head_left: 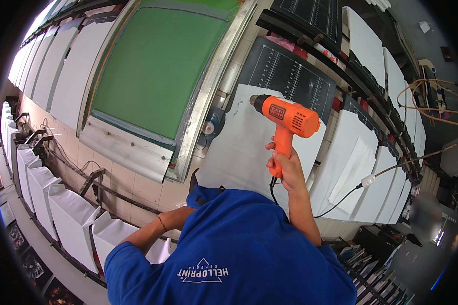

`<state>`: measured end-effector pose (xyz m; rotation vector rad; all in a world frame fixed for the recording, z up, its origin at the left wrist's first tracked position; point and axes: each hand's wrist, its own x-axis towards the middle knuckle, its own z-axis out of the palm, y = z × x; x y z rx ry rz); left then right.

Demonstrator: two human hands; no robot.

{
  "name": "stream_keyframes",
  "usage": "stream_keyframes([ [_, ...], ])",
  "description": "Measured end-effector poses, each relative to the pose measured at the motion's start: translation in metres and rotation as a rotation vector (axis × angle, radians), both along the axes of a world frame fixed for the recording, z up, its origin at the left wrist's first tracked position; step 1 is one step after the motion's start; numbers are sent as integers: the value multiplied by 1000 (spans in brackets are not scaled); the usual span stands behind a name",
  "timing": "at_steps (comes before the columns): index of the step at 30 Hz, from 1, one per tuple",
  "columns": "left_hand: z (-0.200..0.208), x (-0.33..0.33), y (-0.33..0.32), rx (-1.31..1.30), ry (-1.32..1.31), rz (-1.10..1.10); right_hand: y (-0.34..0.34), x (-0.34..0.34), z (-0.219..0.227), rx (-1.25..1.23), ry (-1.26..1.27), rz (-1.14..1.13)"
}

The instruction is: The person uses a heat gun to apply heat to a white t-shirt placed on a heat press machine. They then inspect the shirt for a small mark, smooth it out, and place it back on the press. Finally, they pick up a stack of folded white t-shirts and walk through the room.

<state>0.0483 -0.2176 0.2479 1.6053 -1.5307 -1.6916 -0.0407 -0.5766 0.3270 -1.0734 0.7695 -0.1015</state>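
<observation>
An orange heat gun [303, 121] with a black nozzle is gripped by its handle in my right hand [292, 170]. Its nozzle points left over a white fabric piece [229, 145], and the gun looks held above it. The fabric lies on a black board [290, 71] with white ruler marks, covering the board's near part. Small dark marks show on the fabric near the nozzle. A black cord [273, 192] hangs from the handle. My left hand [178, 217] is bent in against my waist, with a bracelet on the wrist; my shirt hides its fingers.
Left of the board stands a large green printing screen [163, 71] in a metal frame [208, 101]. More white-covered boards [341, 157] line the right side, with others [68, 218] at the lower left. A cable with a white connector [368, 180] crosses the right-hand boards.
</observation>
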Motion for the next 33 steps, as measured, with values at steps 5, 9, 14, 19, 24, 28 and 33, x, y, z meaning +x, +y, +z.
stream_keyframes([
  [5, -3, -2, 2, -9, 7, 24, 1, 0, 3, 15, -7, 22],
  [9, -6, -3, 3, 2, -12, -1, 2, -1, 2, 14, -10, 37],
  [14, -5, -4, 3, -31, 4, 42, 3, -1, 3, 26, -6, 44],
  [19, -6, -4, 4, -48, 10, 36, 4, -1, 3, 16, -5, 44],
  [24, -8, -5, 7, -58, -9, 40, 4, -1, 3, 18, -8, 41],
  [28, -8, -3, 5, -40, -11, -3, 3, -3, 7, 26, 29, 67],
  [33, -13, -5, 9, -81, 7, 39, 4, -10, 10, 41, 61, 103],
])
